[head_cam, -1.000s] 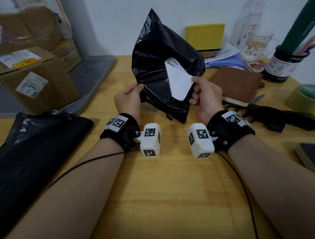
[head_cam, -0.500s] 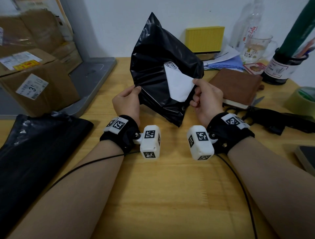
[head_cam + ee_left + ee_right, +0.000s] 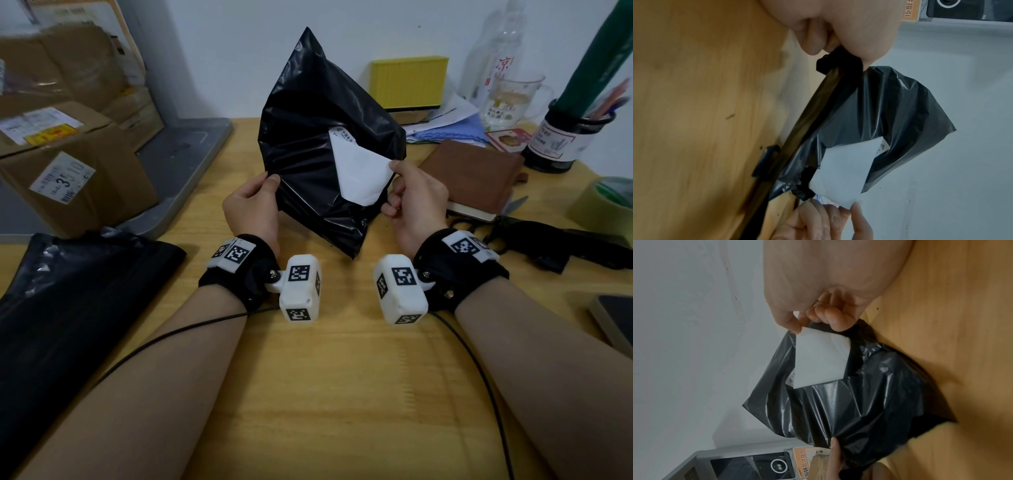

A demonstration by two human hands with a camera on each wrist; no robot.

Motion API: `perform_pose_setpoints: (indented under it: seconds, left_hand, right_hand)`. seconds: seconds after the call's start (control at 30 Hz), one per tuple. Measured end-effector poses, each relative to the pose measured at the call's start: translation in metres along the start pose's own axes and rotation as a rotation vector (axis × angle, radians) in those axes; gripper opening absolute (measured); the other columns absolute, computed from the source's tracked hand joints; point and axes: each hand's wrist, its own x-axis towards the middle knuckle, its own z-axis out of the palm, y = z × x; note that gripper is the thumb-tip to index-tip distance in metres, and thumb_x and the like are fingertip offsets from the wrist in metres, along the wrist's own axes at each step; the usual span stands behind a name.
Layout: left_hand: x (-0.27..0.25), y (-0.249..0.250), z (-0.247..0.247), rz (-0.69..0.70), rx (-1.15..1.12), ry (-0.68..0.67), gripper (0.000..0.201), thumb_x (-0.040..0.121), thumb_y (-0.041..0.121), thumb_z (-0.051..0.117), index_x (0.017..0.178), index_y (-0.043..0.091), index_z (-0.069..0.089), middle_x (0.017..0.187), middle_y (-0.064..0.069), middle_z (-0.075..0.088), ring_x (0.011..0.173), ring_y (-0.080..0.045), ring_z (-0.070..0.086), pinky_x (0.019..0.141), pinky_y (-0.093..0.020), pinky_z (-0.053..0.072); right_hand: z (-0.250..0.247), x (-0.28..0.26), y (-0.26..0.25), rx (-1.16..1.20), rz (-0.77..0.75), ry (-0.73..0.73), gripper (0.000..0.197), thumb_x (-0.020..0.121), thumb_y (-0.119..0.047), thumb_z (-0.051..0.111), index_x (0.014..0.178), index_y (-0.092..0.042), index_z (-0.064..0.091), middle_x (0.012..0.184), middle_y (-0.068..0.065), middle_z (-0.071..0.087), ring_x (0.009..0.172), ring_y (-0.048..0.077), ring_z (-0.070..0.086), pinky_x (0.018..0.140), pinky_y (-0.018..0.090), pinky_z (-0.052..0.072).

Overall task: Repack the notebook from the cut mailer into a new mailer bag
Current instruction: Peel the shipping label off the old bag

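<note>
I hold a crumpled black mailer bag upright over the wooden table. My left hand pinches its left edge between thumb and fingers. My right hand pinches the loose corner of a white label that is partly lifted off the bag's front. The right wrist view shows the label peeled back from the black film. A brown notebook lies flat on the table just right of my right hand. More black mailer film lies at the left edge.
Scissors and a black plastic strip lie right of the notebook, with a tape roll beyond. A cardboard box and a grey tray stand on the left. A yellow box, glass mug and pen jar line the back.
Both hands keep their grips. The mailer has shifted slightly, its bottom corner dropping a little toward the table.
</note>
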Motion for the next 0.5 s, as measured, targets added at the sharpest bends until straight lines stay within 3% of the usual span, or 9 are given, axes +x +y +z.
perform_pose_setpoints:
  seconds: [0.23,0.33,0.5]
  left_hand:
    - [0.0000,-0.0005,0.0003,-0.001,-0.014,-0.002,0.020,0.084,0.018,0.076,0.104,0.021,0.077,0.101,0.005,0.075,0.100,-0.011,0.070,0.094,-0.029,0.056]
    - [0.0000,-0.0005,0.0005,-0.001,-0.018,-0.002,0.018,0.083,0.018,0.077,0.101,0.023,0.077,0.102,0.005,0.076,0.100,-0.012,0.070,0.097,-0.032,0.055]
    - [-0.0006,-0.0002,0.0006,0.022,-0.014,-0.001,0.024,0.085,0.017,0.075,0.109,0.017,0.075,0.107,0.003,0.074,0.103,-0.010,0.068,0.098,-0.028,0.053]
  right_hand:
    - [-0.0003,0.0020,0.0000,-0.024,-0.048,0.061,0.025,0.087,-0.011,0.070,0.067,-0.015,0.055,0.054,-0.004,0.037,0.046,0.011,0.034,0.044,0.026,0.031]
    - [-0.0007,0.0039,0.0001,-0.049,-0.073,0.089,0.021,0.086,-0.012,0.071,0.068,-0.013,0.060,0.053,-0.005,0.038,0.044,0.010,0.035,0.044,0.025,0.033]
    - [-0.0018,0.0066,0.0011,-0.041,-0.091,0.123,0.018,0.085,-0.014,0.072,0.068,-0.015,0.064,0.053,-0.006,0.039,0.048,0.010,0.036,0.046,0.025,0.033]
